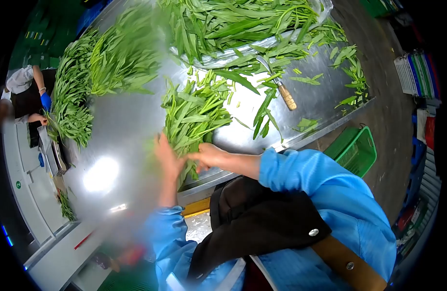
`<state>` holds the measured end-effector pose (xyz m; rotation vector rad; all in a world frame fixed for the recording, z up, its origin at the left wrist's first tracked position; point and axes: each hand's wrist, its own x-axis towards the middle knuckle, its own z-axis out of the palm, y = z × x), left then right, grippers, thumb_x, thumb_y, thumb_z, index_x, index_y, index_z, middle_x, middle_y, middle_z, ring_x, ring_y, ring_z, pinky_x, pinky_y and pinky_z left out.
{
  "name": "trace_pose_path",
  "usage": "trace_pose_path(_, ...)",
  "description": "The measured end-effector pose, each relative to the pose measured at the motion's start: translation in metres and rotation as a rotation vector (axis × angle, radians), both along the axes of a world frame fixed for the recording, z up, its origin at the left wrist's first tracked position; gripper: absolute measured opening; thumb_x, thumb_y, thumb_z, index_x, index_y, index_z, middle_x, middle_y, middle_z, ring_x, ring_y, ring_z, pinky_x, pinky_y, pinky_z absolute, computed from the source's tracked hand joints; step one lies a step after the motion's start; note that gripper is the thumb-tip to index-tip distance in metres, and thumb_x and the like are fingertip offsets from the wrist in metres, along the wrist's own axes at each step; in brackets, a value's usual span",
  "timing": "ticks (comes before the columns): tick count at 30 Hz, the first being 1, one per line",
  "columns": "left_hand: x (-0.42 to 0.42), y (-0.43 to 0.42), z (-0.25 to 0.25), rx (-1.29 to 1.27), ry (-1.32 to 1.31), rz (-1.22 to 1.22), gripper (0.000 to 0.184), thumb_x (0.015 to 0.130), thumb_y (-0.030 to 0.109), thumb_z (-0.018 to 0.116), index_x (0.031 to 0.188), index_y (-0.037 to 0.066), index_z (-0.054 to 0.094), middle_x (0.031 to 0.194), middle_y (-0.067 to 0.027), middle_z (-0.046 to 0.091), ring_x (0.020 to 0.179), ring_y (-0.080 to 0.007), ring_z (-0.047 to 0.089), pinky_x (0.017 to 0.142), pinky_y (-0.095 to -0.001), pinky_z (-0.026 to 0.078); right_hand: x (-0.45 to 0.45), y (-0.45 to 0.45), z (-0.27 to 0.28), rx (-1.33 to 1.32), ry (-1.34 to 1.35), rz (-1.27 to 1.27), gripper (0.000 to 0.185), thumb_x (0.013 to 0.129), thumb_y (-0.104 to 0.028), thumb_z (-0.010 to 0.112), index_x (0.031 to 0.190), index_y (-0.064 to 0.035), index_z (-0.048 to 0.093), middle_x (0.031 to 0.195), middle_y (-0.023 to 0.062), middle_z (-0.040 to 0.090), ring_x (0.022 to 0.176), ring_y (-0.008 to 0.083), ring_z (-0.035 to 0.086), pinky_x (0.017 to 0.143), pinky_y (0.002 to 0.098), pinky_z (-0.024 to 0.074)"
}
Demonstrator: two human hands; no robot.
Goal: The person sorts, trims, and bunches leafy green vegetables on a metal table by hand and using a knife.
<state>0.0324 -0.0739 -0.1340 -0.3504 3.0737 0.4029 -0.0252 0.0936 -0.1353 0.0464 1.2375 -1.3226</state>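
A bunch of leafy green stems (pixel 192 116) lies on the metal table in front of me, its cut ends pointing away. My left hand (pixel 166 154) is at the bunch's left side, blurred, its grip unclear. Against the near right side of the bunch, my right hand (pixel 208 156) has its fingers bent in around the leaves. A knife with a wooden handle (pixel 286 97) and curved blade lies beyond to the right, among loose leaves. Behind it is a large heap of greens (pixel 243 29) on clear plastic.
More greens (pixel 75 87) are piled at the table's left side, where a co-worker's blue-gloved hand (pixel 46 101) shows. A green crate (pixel 354 151) stands beyond the table's right edge (pixel 325 123). Leaf scraps (pixel 352 68) are scattered at the far right.
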Motion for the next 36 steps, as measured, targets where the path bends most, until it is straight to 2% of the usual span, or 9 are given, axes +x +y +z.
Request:
trace_pose_path(3,0.003,-0.017,-0.007,0.145,0.027,0.039,0.097,0.054,0.015,0.086,0.137,0.003,0.036,0.127,-0.0187,0.050,0.120,-0.0376,0.045,0.102,-0.0443,0.036,0.023,0.049,0.002,-0.168,0.247,0.035,0.037,0.091,-0.022,0.055,0.118,0.0032,0.053,0.100,0.0136,0.068,0.060,0.0172,0.068,0.045,0.0255,0.0491)
trace_pose_path(8,-0.020,-0.016,0.037,0.342,0.100,0.156,0.080,0.065,0.017,0.081,0.133,0.003,0.043,0.117,-0.0193,0.060,0.104,-0.0299,0.062,0.091,-0.0383,0.049,0.010,0.120,-0.003,-0.019,0.301,0.066,0.027,0.091,-0.017,0.053,0.111,-0.0007,0.062,0.097,0.0108,0.069,0.061,0.0143,0.068,0.045,0.0230,0.0494)
trace_pose_path(11,-0.031,-0.012,0.068,0.425,0.299,-0.036,0.041,0.097,0.022,0.046,0.131,-0.001,0.046,0.113,-0.0139,0.063,0.098,-0.0236,0.064,0.090,-0.0371,0.051,-0.004,0.148,-0.008,-0.014,0.337,-0.122,0.023,0.091,-0.015,0.053,0.106,-0.0005,0.062,0.090,0.0095,0.069,0.056,0.0126,0.065,0.044,0.0226,0.0468)
trace_pose_path(13,-0.026,-0.033,0.048,0.279,0.144,-0.072,0.040,0.097,0.017,0.044,0.132,0.000,0.046,0.114,-0.0137,0.063,0.100,-0.0246,0.063,0.089,-0.0372,0.049,-0.016,0.160,-0.007,0.016,0.354,-0.205,0.021,0.092,-0.013,0.052,0.105,0.0006,0.061,0.088,0.0107,0.068,0.056,0.0121,0.064,0.043,0.0226,0.0452)
trace_pose_path(16,-0.039,-0.016,0.087,-0.026,-0.139,-0.187,0.076,0.064,-0.005,0.072,0.135,0.011,0.047,0.114,-0.0201,0.063,0.098,-0.0325,0.063,0.086,-0.0376,0.049,-0.025,0.172,-0.022,0.057,0.389,-0.235,0.021,0.092,-0.012,0.051,0.106,0.0007,0.060,0.087,0.0115,0.068,0.056,0.0118,0.062,0.043,0.0228,0.0451)
trace_pose_path(26,-0.030,-0.011,0.095,-0.113,-0.051,-0.244,0.078,0.062,-0.003,0.072,0.134,0.012,0.046,0.106,-0.0178,0.064,0.088,-0.0375,0.063,0.074,-0.0408,0.052,-0.088,0.161,0.030,-0.073,0.521,-0.480,0.022,0.094,-0.015,0.054,0.109,0.0009,0.060,0.088,0.0078,0.067,0.054,0.0065,0.058,0.043,0.0185,0.0407)
trace_pose_path(31,-0.024,-0.003,0.099,-0.117,0.112,-0.278,0.069,0.067,0.004,0.075,0.131,0.004,0.047,0.101,-0.0173,0.065,0.087,-0.0338,0.066,0.073,-0.0375,0.053,-0.105,0.100,0.071,0.025,0.508,-0.242,0.088,0.079,-0.040,0.072,0.142,0.0014,0.027,0.114,0.0157,0.062,0.057,0.0144,0.062,0.052,0.0285,0.0490)
trace_pose_path(33,-0.025,0.002,0.103,-0.169,0.155,-0.341,0.068,0.067,0.004,0.074,0.130,0.002,0.048,0.101,-0.0181,0.065,0.087,-0.0344,0.065,0.074,-0.0372,0.053,-0.095,0.061,0.042,0.113,1.010,-0.208,0.086,0.078,-0.037,0.074,0.141,0.0012,0.029,0.097,0.0134,0.066,0.055,0.0157,0.059,0.054,0.0307,0.0500)
trace_pose_path(36,-0.020,0.004,0.114,-0.194,0.148,-0.346,0.066,0.066,0.004,0.074,0.127,-0.001,0.049,0.103,-0.0194,0.065,0.088,-0.0348,0.065,0.076,-0.0378,0.052,-0.109,0.074,0.051,-0.068,0.550,-0.180,0.057,0.079,-0.017,0.072,0.129,-0.0013,0.049,0.086,0.0145,0.068,0.068,0.0176,0.066,0.060,0.0286,0.0555)
